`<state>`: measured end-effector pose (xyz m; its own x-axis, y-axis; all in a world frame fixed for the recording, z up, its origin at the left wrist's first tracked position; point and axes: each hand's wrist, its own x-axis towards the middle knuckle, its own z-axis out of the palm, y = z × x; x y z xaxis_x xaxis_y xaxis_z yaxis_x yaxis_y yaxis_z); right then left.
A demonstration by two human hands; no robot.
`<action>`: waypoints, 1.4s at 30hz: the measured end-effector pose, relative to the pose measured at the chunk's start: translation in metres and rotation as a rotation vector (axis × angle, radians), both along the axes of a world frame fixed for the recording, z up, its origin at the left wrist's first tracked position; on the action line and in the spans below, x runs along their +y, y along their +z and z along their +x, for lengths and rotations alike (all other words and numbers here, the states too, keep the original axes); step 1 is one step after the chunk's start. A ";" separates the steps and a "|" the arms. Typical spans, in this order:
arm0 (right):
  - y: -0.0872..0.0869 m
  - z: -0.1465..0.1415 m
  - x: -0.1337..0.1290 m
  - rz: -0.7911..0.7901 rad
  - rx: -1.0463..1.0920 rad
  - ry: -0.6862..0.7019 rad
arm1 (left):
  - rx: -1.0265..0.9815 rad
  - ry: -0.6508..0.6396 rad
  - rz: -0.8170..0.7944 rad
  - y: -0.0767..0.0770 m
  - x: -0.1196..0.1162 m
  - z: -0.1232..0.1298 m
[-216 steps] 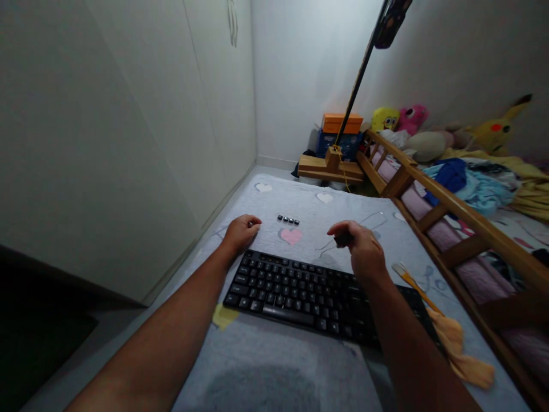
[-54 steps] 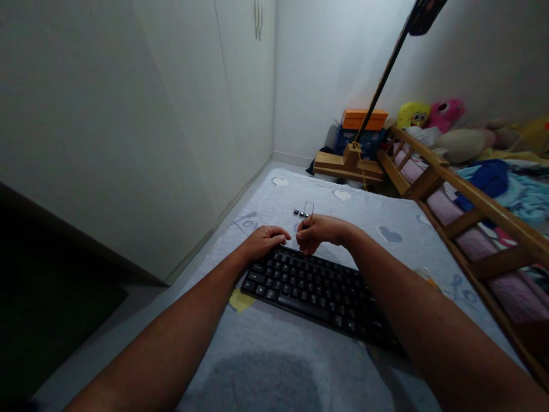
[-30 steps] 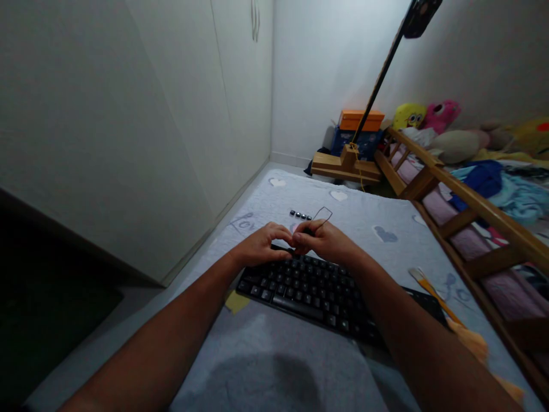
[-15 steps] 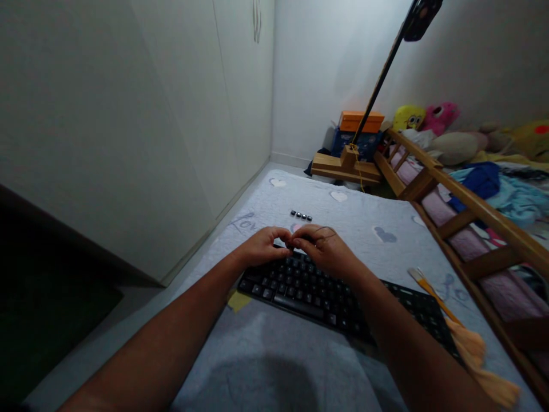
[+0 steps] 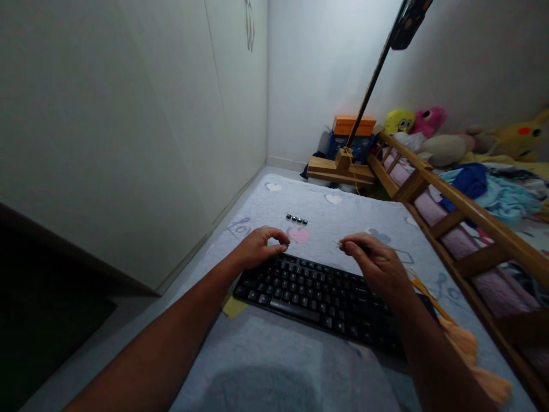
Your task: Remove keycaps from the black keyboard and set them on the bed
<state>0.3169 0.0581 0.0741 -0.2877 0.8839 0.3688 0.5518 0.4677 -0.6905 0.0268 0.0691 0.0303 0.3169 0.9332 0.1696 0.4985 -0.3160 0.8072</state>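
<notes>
A black keyboard (image 5: 300, 292) lies at a slant on the pale blanket. My left hand (image 5: 262, 247) rests at its upper left corner, thumb and forefinger pinching a small dark piece, perhaps a keycap (image 5: 285, 245). Above the right part of the keyboard, my right hand (image 5: 373, 260) is closed on a thin wire tool (image 5: 398, 252), whose pale tip sticks out to the left. Several small dark keycaps (image 5: 297, 219) stand in a row on the blanket beyond the keyboard.
Right of the keyboard lie an orange-handled brush (image 5: 433, 297) and an orange cloth (image 5: 461, 340). A yellow piece (image 5: 234, 307) pokes out at the keyboard's lower left. A wooden rail (image 5: 484, 220) runs along the right, a white cabinet (image 5: 171, 126) along the left.
My right hand has moved right, away from my left hand, with the wire tool in it. More of the keyboard's middle shows. My left hand stays at the upper left corner.
</notes>
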 end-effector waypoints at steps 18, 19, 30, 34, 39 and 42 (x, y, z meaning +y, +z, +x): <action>-0.041 0.085 -0.013 0.387 -0.181 -0.306 | 0.501 -0.031 0.240 0.003 0.104 0.065; -0.041 0.084 -0.012 0.384 -0.180 -0.301 | 0.518 -0.040 0.248 0.003 0.104 0.069; -0.029 0.015 0.056 0.062 -0.385 -0.022 | 0.550 -0.065 0.226 -0.012 0.099 0.078; -0.034 -0.017 0.083 -0.082 -0.611 0.001 | 0.468 0.015 0.201 -0.001 0.090 0.059; -0.046 -0.046 0.109 -0.136 -0.689 -0.013 | 0.312 0.147 0.122 -0.003 0.070 0.011; -0.055 -0.056 0.118 -0.166 -0.697 -0.027 | 0.221 0.196 0.046 -0.014 0.056 -0.012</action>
